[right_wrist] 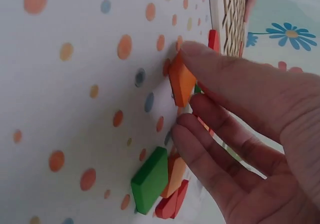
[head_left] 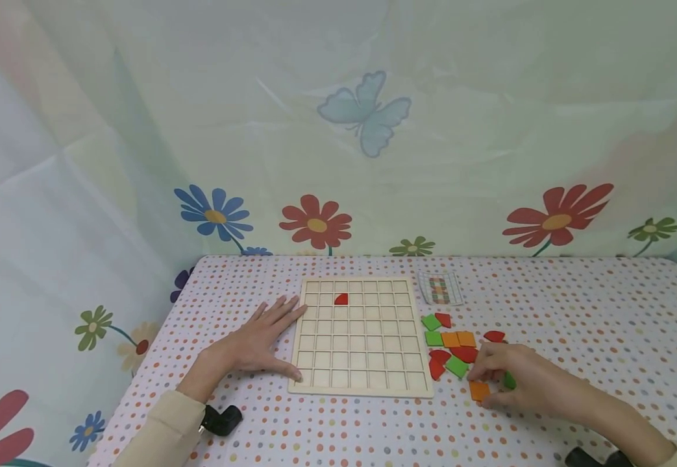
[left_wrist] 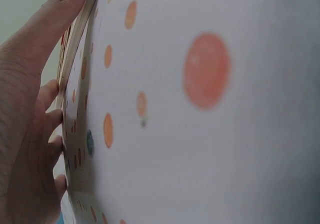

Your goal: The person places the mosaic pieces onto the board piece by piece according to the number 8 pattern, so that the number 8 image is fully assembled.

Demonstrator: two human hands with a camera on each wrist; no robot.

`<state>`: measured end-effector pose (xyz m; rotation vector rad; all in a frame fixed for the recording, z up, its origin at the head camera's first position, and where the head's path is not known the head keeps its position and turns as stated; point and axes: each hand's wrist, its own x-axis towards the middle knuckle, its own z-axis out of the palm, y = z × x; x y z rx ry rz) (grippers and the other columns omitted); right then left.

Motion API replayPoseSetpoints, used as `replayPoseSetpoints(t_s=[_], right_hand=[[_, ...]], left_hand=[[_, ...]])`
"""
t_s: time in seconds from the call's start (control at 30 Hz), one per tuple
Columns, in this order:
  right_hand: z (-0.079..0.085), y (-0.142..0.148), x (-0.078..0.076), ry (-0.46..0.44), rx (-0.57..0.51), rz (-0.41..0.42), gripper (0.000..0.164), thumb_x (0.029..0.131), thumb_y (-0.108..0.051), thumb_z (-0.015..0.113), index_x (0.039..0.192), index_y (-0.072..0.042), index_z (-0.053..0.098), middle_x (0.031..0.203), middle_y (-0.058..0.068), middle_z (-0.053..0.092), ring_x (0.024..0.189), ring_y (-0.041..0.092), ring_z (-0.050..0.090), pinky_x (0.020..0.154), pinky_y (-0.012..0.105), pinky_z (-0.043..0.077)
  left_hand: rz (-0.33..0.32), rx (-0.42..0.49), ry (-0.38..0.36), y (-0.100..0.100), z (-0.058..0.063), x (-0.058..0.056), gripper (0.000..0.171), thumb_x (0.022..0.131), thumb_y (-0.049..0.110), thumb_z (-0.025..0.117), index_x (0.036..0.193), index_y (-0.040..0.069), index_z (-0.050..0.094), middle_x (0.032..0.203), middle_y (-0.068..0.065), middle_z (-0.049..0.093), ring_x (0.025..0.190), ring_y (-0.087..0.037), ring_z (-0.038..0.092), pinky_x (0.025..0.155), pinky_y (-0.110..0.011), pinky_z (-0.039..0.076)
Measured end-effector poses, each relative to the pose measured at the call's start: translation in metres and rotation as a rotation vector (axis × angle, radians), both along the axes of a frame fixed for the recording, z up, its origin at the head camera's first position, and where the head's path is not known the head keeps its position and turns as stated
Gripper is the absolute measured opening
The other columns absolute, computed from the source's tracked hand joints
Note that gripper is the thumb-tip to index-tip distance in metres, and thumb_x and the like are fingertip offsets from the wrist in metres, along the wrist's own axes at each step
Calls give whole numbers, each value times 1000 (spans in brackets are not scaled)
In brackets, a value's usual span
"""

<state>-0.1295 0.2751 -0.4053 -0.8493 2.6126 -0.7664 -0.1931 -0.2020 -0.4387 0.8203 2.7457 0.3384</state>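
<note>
A pale wooden board (head_left: 357, 392) with a grid of square cells lies on the table. One red quarter-circle tile (head_left: 341, 299) sits in a cell near its top. My left hand (head_left: 262, 340) rests at the board's left edge, fingers spread, thumb by the lower left corner; the left wrist view shows the fingertips along the board's rim (left_wrist: 75, 39). At the right, my right hand (head_left: 528, 379) pinches an orange square tile (right_wrist: 182, 81) between thumb and fingers, low over the table. A green tile (right_wrist: 151, 180) lies beside that hand, partly hidden by it in the head view.
Between board and right hand lie several loose tiles: green squares (head_left: 434, 338), orange squares (head_left: 466, 338) and red rounded pieces (head_left: 437, 368). A printed pattern card (head_left: 450, 296) lies beyond them. The dotted tablecloth (head_left: 595, 311) reaches back to a flowered curtain (head_left: 455, 155).
</note>
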Motion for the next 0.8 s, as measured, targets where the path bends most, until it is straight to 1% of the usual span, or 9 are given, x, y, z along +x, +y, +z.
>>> replayPoseSetpoints(t_s=[0.07, 0.17, 0.33, 0.43, 0.53, 0.6, 0.67, 0.8], right_hand=[[-2, 0, 0, -9, 22, -14, 26, 78, -19, 94, 100, -17, 81, 96, -13, 61, 77, -1, 52, 65, 22, 53], [-6, -1, -3, -9, 29, -20, 25, 78, -16, 93, 99, -17, 81, 93, -12, 61, 76, -1, 53, 64, 22, 53], [-14, 1, -9, -20, -9, 26, 25, 77, -11, 93, 97, -17, 79, 88, -12, 61, 73, 1, 53, 62, 22, 53], [-14, 1, -12, -31, -15, 52, 26, 76, -11, 94, 95, -18, 78, 88, -12, 60, 73, 1, 53, 61, 22, 52], [-10, -2, -14, -61, 5, 52, 27, 76, -10, 94, 95, -19, 78, 87, -11, 58, 74, 2, 52, 62, 22, 52], [-8, -5, -15, -81, 23, 37, 27, 75, -10, 94, 94, -19, 79, 86, -10, 57, 73, 2, 51, 62, 22, 52], [-9, -6, -16, -94, 33, 30, 26, 75, -9, 94, 95, -19, 79, 86, -10, 56, 73, 2, 51, 62, 22, 52], [-14, -3, -16, -85, 29, 36, 25, 76, -11, 94, 96, -17, 80, 86, -12, 58, 72, 1, 53, 62, 22, 54]], left_hand=[[0, -2, 2, 0, 0, 0, 123, 77, 77, 76, 169, 19, 19, 176, -7, 9, 162, -33, 4, 129, -56, 6], [2, 3, 3, 1, 0, -1, 123, 76, 76, 77, 169, 19, 20, 176, -7, 10, 162, -33, 5, 129, -57, 6], [3, 11, -18, 2, 3, 1, 124, 76, 76, 77, 169, 18, 20, 176, -7, 9, 162, -33, 4, 129, -57, 6], [5, 17, -19, 2, 5, 2, 124, 76, 76, 77, 169, 19, 19, 176, -6, 9, 162, -32, 4, 129, -57, 6], [4, 18, -21, 1, 5, 2, 123, 77, 76, 77, 169, 18, 19, 176, -7, 9, 162, -33, 4, 129, -57, 6], [5, 10, -30, 1, 5, 2, 123, 77, 76, 76, 170, 20, 18, 176, -6, 8, 162, -32, 4, 129, -57, 6], [1, 11, -31, 0, 4, 1, 123, 78, 76, 76, 170, 19, 18, 176, -7, 8, 162, -33, 4, 129, -57, 6], [-5, 11, -26, 1, 3, 2, 122, 78, 75, 77, 169, 19, 19, 176, -7, 9, 162, -33, 5, 129, -57, 7]])
